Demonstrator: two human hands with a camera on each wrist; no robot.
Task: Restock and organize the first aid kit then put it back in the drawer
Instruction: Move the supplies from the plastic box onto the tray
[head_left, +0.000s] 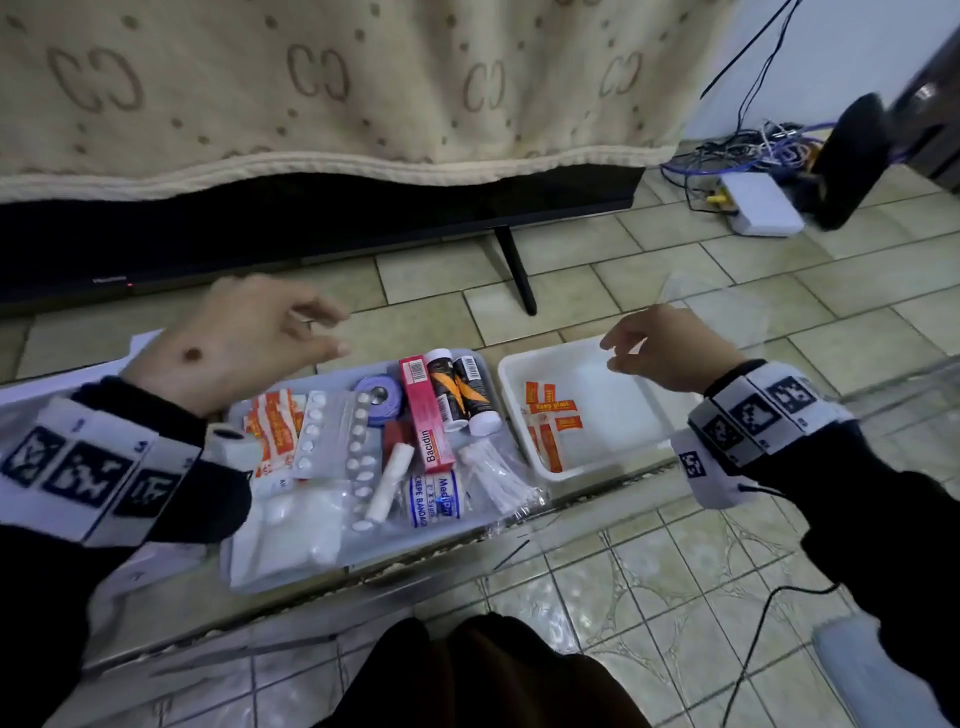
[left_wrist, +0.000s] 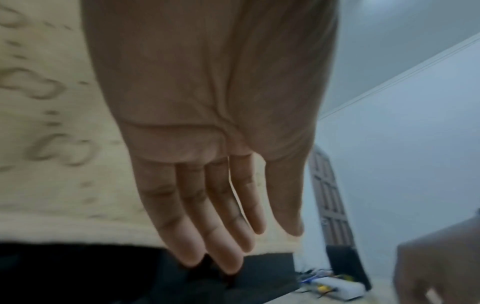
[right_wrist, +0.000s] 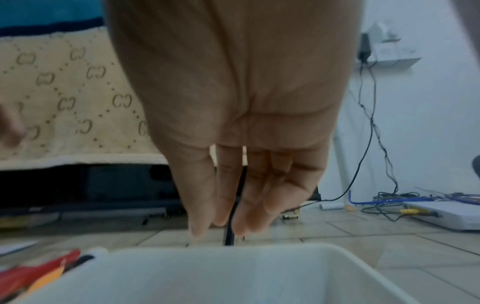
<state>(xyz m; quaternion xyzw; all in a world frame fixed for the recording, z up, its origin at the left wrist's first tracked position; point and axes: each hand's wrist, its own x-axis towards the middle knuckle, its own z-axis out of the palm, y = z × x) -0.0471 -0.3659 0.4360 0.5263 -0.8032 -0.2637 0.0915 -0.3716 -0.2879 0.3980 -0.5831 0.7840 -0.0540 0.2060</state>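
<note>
Hands empty, fingers loose: left hand, right hand | plasters in white tub: head view only

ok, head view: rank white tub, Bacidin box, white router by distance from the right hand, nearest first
1. white tub: directly under the right hand, whose fingers hang over its far rim.
2. Bacidin box: to the hand's left, in the supply tray.
3. white router: far off on the floor, among cables.

Black sleeves, white wristbands with black square markers, perhaps a thin black cable.
</note>
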